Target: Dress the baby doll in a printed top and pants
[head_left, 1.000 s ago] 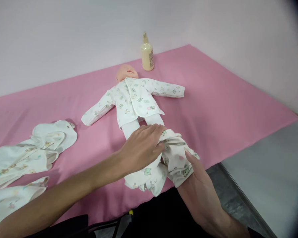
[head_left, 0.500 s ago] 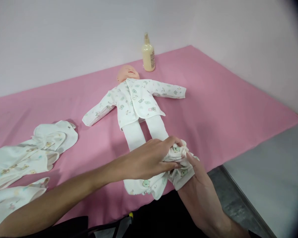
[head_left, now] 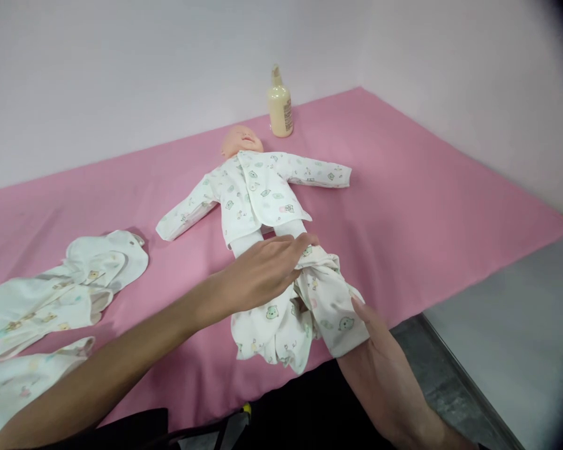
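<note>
A baby doll (head_left: 241,140) lies face up, dressed in a white printed jacket (head_left: 263,187) with its sleeves spread. White-covered doll legs (head_left: 289,229) point toward me. Small white baby pants (head_left: 338,306) with bear prints are bunched around the lower legs. My left hand (head_left: 263,269) pinches their upper edge near the doll's knee. Below, my right hand (head_left: 385,369) grips the pant leg at its lower end, thumb on the outside and the other fingers hidden under or inside the cloth. The doll's feet are hidden by the pants.
A cream pump bottle (head_left: 280,109) stands beyond the doll's head. Printed baby clothes (head_left: 94,269) lie at the left, with another folded garment (head_left: 32,378) nearer me, partly behind my left arm. A pink cloth (head_left: 403,206) covers the table, which meets walls at the back.
My left hand has drawn the upper edge of the pants up the doll's leg, away from my right hand. The bunched pant leg has stretched out between both hands.
</note>
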Motion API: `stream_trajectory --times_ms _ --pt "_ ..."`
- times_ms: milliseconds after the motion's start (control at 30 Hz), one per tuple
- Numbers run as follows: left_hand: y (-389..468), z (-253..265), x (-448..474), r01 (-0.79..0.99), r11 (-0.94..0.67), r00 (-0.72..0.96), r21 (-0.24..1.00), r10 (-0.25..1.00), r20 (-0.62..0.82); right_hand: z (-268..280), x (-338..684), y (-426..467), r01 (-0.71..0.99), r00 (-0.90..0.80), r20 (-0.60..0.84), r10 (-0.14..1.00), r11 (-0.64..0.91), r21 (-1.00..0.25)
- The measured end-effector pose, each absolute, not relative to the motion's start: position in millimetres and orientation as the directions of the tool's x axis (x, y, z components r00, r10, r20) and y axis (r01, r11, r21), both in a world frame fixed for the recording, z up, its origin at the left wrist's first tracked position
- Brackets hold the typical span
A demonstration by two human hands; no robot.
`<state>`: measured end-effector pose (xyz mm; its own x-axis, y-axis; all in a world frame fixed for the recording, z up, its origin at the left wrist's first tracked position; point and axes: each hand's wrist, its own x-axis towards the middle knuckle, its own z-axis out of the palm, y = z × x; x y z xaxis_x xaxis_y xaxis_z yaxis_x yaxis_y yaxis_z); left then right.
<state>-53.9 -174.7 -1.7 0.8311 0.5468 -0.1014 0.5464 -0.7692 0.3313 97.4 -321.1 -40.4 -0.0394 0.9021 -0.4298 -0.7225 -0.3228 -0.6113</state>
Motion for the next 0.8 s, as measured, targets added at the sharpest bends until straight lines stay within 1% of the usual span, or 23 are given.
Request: stream_trajectory --times_ms 67,100,167,200,300,400,467,533,633,700,800 --pt "-172 -3 -54 0.565 -0.796 0.823 0.216 0.562 -0.083 -45 95 -323 -0.763 -0.038 -0.429 0.903 -0.303 -0.570" --pt "-171 -2 -53 0.570 -0.802 0.821 0.179 0.565 -0.086 -49 94 -325 -0.781 -0.038 -0.426 0.904 -0.292 -0.551" --pt "-170 0 -52 0.577 -0.804 0.817 0.145 0.569 -0.091 -56 93 -332 -0.791 -0.026 -0.427 0.904 -0.279 -0.544" --pt "-170 2 -52 0.580 -0.801 0.814 0.145 0.572 -0.097 -61 94 -336 -0.778 -0.014 -0.435 0.901 -0.283 -0.561" --pt "-169 7 -54 0.611 -0.763 0.791 0.211 0.602 -0.111 -72 105 -350 -0.655 0.002 -0.440 0.898 -0.332 -0.679" --pt "-169 13 -60 0.654 -0.675 0.746 0.342 0.651 -0.142 -80 124 -360 -0.451 -0.003 -0.398 0.917 -0.356 -0.818" --pt "-167 15 -63 0.685 -0.596 0.707 0.419 0.682 -0.188 -82 135 -362 -0.311 0.031 -0.386 0.922 -0.358 -0.880" --pt "-165 16 -66 0.710 -0.521 0.673 0.474 0.699 -0.240 -83 141 -362 -0.184 0.074 -0.363 0.929 -0.345 -0.920" --pt "-163 16 -67 0.714 -0.465 0.654 0.524 0.710 -0.261 -81 140 -354 -0.002 0.067 -0.257 0.964 -0.258 -0.966" --pt "-163 16 -66 0.708 -0.459 0.654 0.536 0.712 -0.255 -79 135 -345 0.102 0.044 -0.184 0.982 -0.188 -0.977" --pt "-163 14 -66 0.709 -0.486 0.659 0.511 0.715 -0.233 -79 129 -331 0.237 0.066 -0.097 0.993 -0.110 -0.965"
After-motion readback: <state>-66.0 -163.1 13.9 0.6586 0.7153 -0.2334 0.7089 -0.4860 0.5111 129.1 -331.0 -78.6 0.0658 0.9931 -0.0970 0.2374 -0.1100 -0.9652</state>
